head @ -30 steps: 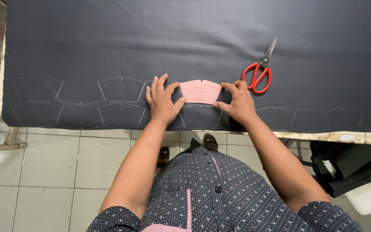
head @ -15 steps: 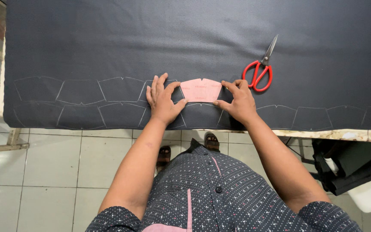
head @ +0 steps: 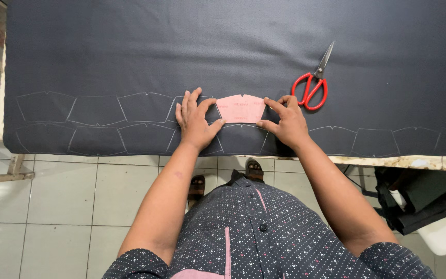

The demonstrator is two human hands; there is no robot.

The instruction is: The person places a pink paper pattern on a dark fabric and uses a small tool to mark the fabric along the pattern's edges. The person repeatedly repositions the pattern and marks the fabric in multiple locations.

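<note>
While both hands lie flat on the dark cloth (head: pixel 233 46), a small pink paper shape (head: pixel 241 108) sits between them. The pink shape is wide at the top and narrow at the bottom, with a tiny notch in its top edge. It lies flat on the cloth, close to the near edge of the table (head: pixel 419 162).

The left hand (head: pixel 196 120) is open, with its fingers spread out and pointing away from the person. Its thumb tip touches the left bottom corner of the pink shape. It grips nothing; it only presses down.

The right hand (head: pixel 284 120) is open too, but its fingers are bent a little. Its first finger and thumb touch the right edge of the pink shape. It is not wrapped around anything either.

White chalk lines (head: pixel 96 109) on the cloth make the same shape again and again, in two rows to the left of the hands. More chalk shapes run in a row to the right.

Red-handled scissors (head: pixel 315 78) lie on the cloth just beside the right hand, up and to the right. Their blades are closed and point away from the person.

Below the table edge is a pale tiled floor (head: pixel 58 201).
</note>
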